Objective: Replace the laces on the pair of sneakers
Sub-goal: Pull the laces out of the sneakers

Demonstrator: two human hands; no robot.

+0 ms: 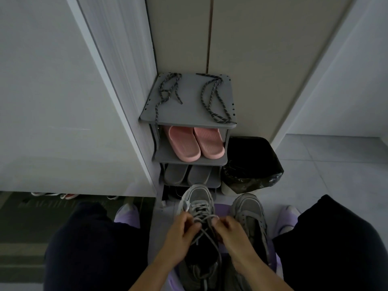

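Note:
Two grey sneakers stand on a purple stool between my knees. The left sneaker (198,198) carries a grey lace (201,211) that crosses over its tongue, loose ends trailing toward me. My left hand (181,232) pinches the lace at the sneaker's left eyelets. My right hand (227,229) pinches it on the right side. The right sneaker (249,211) shows no lace in its eyelets. Two dark speckled laces lie on the top shelf of the grey shoe rack (189,108), one on the left (165,93), one on the right (214,99).
Pink slippers (194,143) and grey slippers (188,175) fill the rack's lower shelves. A bin with a black bag (252,162) stands right of the rack. White cabinet panels rise on the left and behind. My dark-trousered knees flank the stool (126,215).

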